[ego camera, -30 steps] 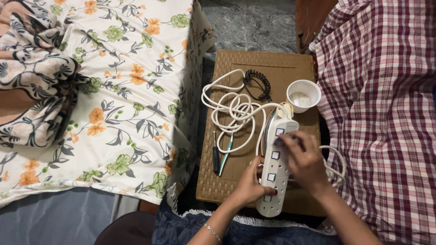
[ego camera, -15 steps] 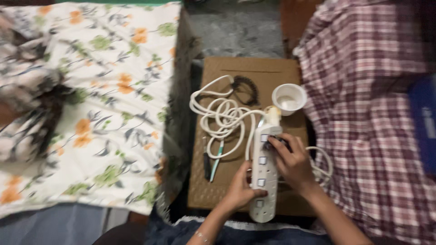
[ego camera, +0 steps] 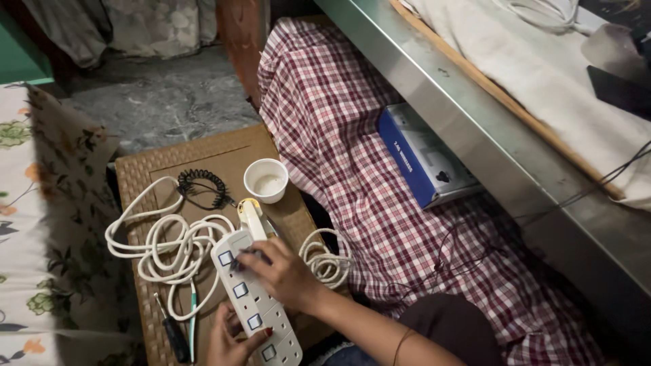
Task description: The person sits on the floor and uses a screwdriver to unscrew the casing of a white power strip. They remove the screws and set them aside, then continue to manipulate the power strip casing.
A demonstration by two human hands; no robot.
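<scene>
A long white power strip with square switches lies flat on the brown woven worktop, its white cord looped beside it.

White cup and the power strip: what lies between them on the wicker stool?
In the head view, between the white cup and the power strip lies only the strip's cream plug, at the strip's top end on the wicker stool.

Power strip on woven stool, coiled cable left, cup behind, screwdriver beside.
</scene>
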